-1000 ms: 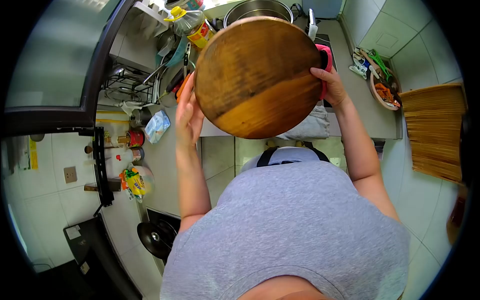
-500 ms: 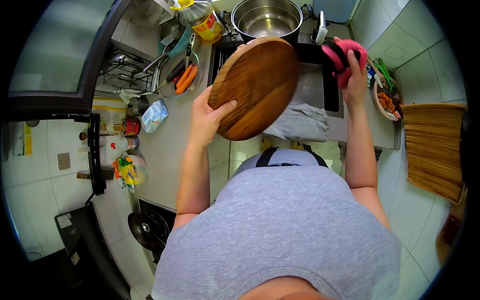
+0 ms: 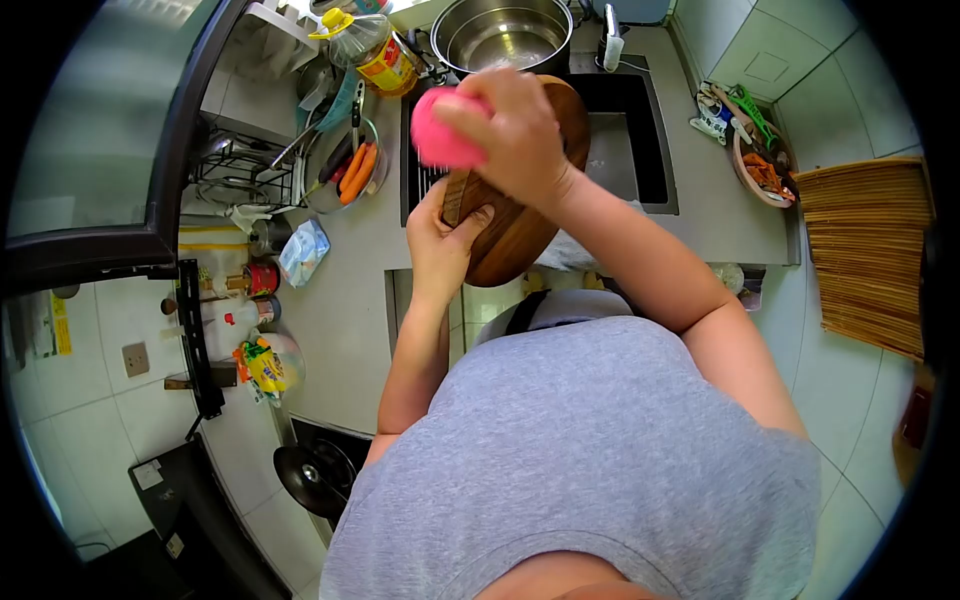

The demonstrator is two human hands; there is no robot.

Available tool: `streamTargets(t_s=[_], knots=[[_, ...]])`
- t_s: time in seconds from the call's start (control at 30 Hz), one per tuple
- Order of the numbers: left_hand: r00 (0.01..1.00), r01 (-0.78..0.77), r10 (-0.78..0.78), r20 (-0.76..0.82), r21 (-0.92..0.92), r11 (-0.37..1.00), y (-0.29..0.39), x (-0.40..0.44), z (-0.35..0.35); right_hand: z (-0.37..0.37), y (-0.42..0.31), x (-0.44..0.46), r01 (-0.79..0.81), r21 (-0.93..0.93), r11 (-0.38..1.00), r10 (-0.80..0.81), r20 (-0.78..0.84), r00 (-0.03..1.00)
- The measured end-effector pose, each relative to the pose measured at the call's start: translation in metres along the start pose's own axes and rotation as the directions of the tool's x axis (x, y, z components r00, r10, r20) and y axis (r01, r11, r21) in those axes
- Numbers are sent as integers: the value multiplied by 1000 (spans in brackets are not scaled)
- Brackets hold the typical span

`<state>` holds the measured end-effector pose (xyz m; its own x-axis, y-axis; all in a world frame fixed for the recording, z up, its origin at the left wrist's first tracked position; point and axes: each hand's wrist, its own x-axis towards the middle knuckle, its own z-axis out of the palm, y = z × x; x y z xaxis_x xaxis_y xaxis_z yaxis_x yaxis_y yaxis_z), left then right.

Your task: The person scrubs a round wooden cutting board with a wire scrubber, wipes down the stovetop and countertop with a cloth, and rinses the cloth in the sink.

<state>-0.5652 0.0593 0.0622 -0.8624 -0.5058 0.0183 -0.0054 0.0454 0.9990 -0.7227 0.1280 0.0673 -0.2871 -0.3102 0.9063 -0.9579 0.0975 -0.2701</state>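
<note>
Nearest: the person's grey short-sleeved T-shirt (image 3: pixel 590 430) is filling the foreground. The left grip (image 3: pixel 438 248) is clasping the near-left edge of a round-edged brown wooden board (image 3: pixel 515 232), which is tilting in mid-air, overlapping a black-rimmed metal sink (image 3: pixel 660 165) in view. The right grip (image 3: pixel 522 138), motion-blurred, is clutching a bunched bright pink cloth (image 3: pixel 442 128) over the board's upper left. Whether the cloth is touching the wood: cannot tell.

Progress: cloth work on the board appears to be under way. Neither item is resting on the light grey desk (image 3: pixel 335 350). The portion done or remaining is not showing; the right grip is hiding part of the surface.

Surroundings: a clear round bowl (image 3: pixel 379 186) holding orange carrots (image 3: pixel 360 170) is standing left of the board. Farther out, a wide stainless steel pot (image 3: pixel 505 38) and a clear yellow-capped bottle of amber liquid (image 3: pixel 375 55) are standing behind, probably limiting room on that side.
</note>
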Motion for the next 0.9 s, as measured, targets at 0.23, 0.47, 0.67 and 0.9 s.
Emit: streamTargets(t_s=[0.23,0.47,0.67,0.9], knots=[[999,4,-8,-38,-111,994,8,-16,-21,-3,100,-30,-519,-136,844,508,-104,855],[929,-212,97,-357,-299,931,7,-18,-44,-16,145,-154,-880,149,451,892,-56,448],[953,-155,65,-296,-290,944,10,-2,-46,-37,106,-43,-540,194,819,567,-131,813],[945,-123,-54,-322,-504,855,-24,13,-48,5,18,-46,-223,114,968,170,358,918]])
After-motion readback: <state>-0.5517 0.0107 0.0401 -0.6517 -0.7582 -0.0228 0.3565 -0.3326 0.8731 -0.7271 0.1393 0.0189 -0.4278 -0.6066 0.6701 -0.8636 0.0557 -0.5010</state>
